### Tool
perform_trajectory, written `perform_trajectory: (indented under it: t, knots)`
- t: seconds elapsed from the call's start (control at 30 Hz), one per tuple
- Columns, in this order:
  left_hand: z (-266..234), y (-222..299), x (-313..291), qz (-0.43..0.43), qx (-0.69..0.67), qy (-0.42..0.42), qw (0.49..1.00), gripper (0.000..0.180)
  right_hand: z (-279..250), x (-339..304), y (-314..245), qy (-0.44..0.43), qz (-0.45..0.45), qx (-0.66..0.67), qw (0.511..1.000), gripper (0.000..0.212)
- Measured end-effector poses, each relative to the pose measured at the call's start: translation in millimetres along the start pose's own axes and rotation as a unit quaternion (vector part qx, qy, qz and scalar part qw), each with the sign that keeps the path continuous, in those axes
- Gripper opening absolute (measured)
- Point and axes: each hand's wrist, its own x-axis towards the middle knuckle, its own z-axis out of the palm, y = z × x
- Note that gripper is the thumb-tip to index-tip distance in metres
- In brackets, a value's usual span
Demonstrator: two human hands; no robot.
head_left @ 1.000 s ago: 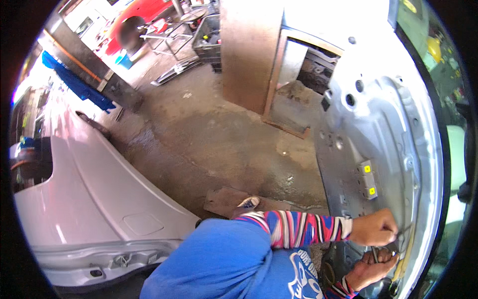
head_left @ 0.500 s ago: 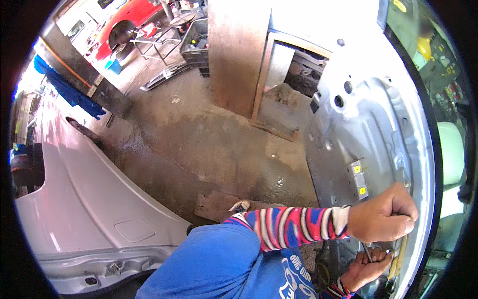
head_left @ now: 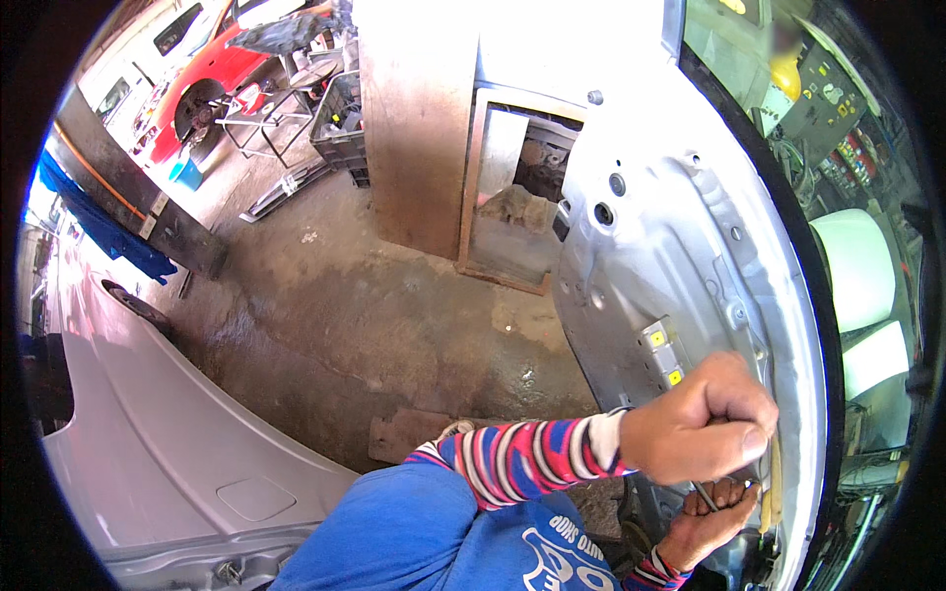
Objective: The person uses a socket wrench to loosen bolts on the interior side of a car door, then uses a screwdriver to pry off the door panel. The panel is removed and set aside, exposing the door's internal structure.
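My left hand [head_left: 695, 422] is closed in a fist close to the inner face of a bare silver car body panel [head_left: 680, 261]. What that fist holds, if anything, is hidden. Just below it, my right hand [head_left: 698, 534] has its fingers curled round a thin metal rod [head_left: 706, 495]. The rod's upper end disappears under my left hand, and its lower end is hidden by my right fingers. Beside both hands, a tan strip [head_left: 775, 483] runs along the panel's edge. A bracket with two yellow marks [head_left: 659, 338] sits on the panel above my left hand.
Car glass [head_left: 855, 389] lies along the right, with pale seats behind it. A grey car fender [head_left: 187, 414] fills the lower left. Beyond the concrete floor [head_left: 325, 305] lean a brown board [head_left: 414, 148] and a wooden frame [head_left: 473, 187]. A black crate [head_left: 338, 123] stands farther back.
The whole view has swung to the right, so the panel and both hands appear farther left. Against the panel, the hands keep nearly the same place and grip.
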Motion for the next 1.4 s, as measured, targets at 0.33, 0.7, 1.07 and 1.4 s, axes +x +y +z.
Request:
perform_trajectory:
  t: [0.33, 0.7, 1.07, 1.4]
  knots:
    - [6.2, -3.1, -1.1, -0.045, -0.019, 0.000, 0.999, 0.044, -4.1, -2.5, 1.4, -0.014, -0.024, -0.018, 0.999, 0.046]
    - [-6.6, -47.2, -24.7, -0.164, 0.032, 0.029, 0.986, 0.044, -8.0, -3.4, 5.8, -0.029, -0.073, -0.040, 0.996, 0.042]
    - [4.3, -32.5, -104.0, -0.181, 0.411, -0.159, 0.879, 0.035, -6.2, -8.9, 3.9, -0.001, -0.069, -0.090, 0.994, 0.039]
    - [17.1, -96.0, -129.1, -0.287, 0.221, -0.132, 0.923, 0.032, -13.6, -7.0, -2.2, 0.008, -0.108, -0.227, 0.968, 0.038]
